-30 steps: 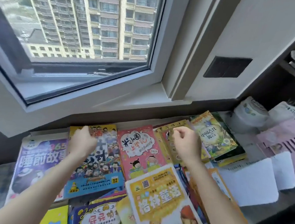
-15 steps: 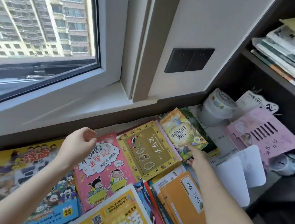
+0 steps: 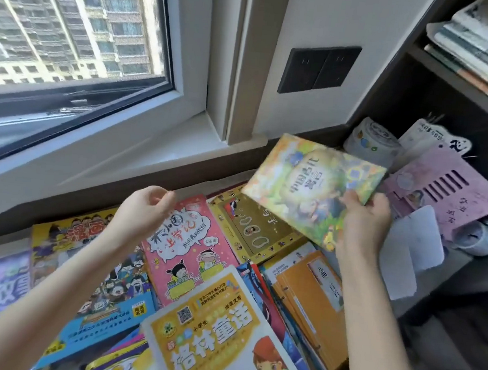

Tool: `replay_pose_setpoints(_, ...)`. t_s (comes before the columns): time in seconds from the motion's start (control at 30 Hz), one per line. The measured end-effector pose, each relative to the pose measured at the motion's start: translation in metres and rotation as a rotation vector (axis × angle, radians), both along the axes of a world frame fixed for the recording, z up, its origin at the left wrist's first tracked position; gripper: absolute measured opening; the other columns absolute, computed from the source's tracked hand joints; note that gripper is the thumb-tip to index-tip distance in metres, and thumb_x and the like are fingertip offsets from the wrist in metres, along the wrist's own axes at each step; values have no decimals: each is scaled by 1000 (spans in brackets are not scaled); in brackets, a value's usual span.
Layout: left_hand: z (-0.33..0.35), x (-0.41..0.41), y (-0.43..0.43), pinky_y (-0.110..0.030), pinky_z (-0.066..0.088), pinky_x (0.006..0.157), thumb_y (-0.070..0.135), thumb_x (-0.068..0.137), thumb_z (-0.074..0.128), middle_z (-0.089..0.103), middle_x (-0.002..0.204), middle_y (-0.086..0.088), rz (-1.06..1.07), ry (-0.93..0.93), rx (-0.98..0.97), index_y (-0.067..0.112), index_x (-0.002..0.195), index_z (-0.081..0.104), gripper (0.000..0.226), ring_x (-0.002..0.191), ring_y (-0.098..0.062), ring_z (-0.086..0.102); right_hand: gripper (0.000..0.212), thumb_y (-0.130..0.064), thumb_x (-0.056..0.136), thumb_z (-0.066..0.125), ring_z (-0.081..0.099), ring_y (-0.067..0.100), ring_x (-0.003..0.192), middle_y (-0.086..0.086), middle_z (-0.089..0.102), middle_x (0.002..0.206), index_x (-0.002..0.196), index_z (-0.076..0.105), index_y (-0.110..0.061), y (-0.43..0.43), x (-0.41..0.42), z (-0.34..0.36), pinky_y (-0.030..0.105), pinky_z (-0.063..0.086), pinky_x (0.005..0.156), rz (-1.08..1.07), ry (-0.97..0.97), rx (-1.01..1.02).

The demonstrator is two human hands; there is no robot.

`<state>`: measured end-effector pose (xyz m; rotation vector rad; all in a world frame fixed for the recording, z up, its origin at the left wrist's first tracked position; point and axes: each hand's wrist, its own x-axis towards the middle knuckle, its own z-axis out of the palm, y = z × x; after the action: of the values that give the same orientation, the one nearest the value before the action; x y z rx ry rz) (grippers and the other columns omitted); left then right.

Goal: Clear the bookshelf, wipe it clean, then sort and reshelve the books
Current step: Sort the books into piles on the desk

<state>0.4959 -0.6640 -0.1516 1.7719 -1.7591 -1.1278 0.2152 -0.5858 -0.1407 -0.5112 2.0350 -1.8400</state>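
Right hand (image 3: 363, 224): grip clamped on the lower right corner of a green picture book (image 3: 310, 187), thumb on the glossy cover and fingers beneath. The book was held tilted in the air, above a gold-bordered book (image 3: 250, 232) and just in front of the bookshelf (image 3: 393, 88).

Left hand (image 3: 143, 214): grip apart, fingers loosely curved and holding nothing, above a pink cartoon book (image 3: 189, 251).

Bookshelf, dark wood. The upper compartment held a stack of thin books (image 3: 478, 52) lying flat. The lower compartment held a round white tub (image 3: 370, 142), a flat pink board (image 3: 443, 190) cut with a row of slots, and white paper sheets (image 3: 408, 252) with rounded corners.

Below the window (image 3: 72, 37), flat paperbacks lay overlapping, covers up: a yellow storybook (image 3: 218, 330) nearest the camera, a blue-edged comic (image 3: 100, 290) to its left and a fanned pile of plain orange booklets (image 3: 312, 306) to its right.
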Motion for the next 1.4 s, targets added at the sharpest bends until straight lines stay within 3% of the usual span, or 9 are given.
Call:
replay_pose_setpoints(0.13, 25, -10, 29, -33, 58, 67, 54, 93, 42, 71, 91, -7, -34, 310, 274, 16, 105, 61, 44, 81, -23, 70, 33, -3, 84, 65, 64, 30, 92, 15, 65, 106, 116, 58, -6, 56, 39, -2, 43, 54, 76, 149, -499, 120)
replay_pose_setpoints(0.23, 28, -9, 42, -26, 55, 50, 31, 91, 62, 73, 78, -4, -96, 324, 308, 10, 99, 65, 22, 62, -16, 70, 47, -3, 75, 68, 65, 28, 83, 18, 65, 107, 120, 57, 0, 85, 55, -8, 31, 52, 57, 309, -646, 232)
replay_pose_setpoints(0.5, 24, 2, 55, -33, 60, 59, 6, 85, 68, 72, 96, -17, -260, 303, 543, 5, 98, 64, 13, 71, -23, 71, 49, -15, 83, 73, 67, 16, 69, 15, 69, 103, 126, 57, 2, 120, 40, 4, 31, 55, 54, 659, -226, 690)
replay_pose_setpoints(0.7, 27, 0, 50, -32, 59, 69, 25, 93, 61, 70, 83, -6, -213, 287, 321, 11, 93, 67, 15, 70, -16, 69, 26, -6, 87, 66, 61, 17, 61, 8, 65, 82, 113, 61, -2, 116, 48, 28, 23, 48, 44, 438, -135, 439)
replay_pose_setpoints(0.8, 19, 12, 52, -38, 57, 83, 38, 100, 45, 69, 99, -10, -228, -20, 194, 7, 106, 64, 37, 90, -24, 67, 19, -6, 90, 63, 61, 12, 59, 4, 64, 80, 108, 59, -10, 118, 49, 45, 23, 48, 43, 357, -149, 325)
replay_pose_setpoints(0.93, -1, 27, 80, -27, 60, 68, 40, 97, 48, 68, 97, -10, -524, -325, 320, 2, 110, 64, 43, 80, -19, 68, 11, -5, 91, 60, 58, 17, 64, 4, 61, 80, 86, 57, -13, 124, 48, 59, 32, 50, 57, 297, -197, 249)
replay_pose_setpoints(1.1, -8, 31, 95, -27, 60, 67, 16, 90, 65, 68, 101, -10, -481, -205, 333, 1, 111, 65, 26, 72, -17, 69, 3, -6, 92, 58, 60, 20, 67, 10, 62, 82, 91, 61, -6, 134, 49, 55, 30, 51, 53, 368, -291, 300)
replay_pose_setpoints(1.23, 6, 33, 90, -15, 54, 52, 13, 92, 61, 68, 86, -10, -411, -194, 362, -4, 99, 65, 19, 65, -14, 64, 13, -6, 95, 53, 64, 15, 54, 10, 61, 75, 83, 58, -7, 140, 51, 49, 20, 50, 41, 363, -418, 300)
replay_pose_setpoints(1.4, 33, 69, 61, -19, 57, 53, 11, 93, 60, 70, 82, -11, -209, -79, 274, 2, 91, 67, 11, 67, -16, 69, 18, -7, 98, 47, 62, 11, 50, 6, 64, 66, 84, 58, -7, 155, 53, 46, 18, 49, 40, 375, -553, 295)
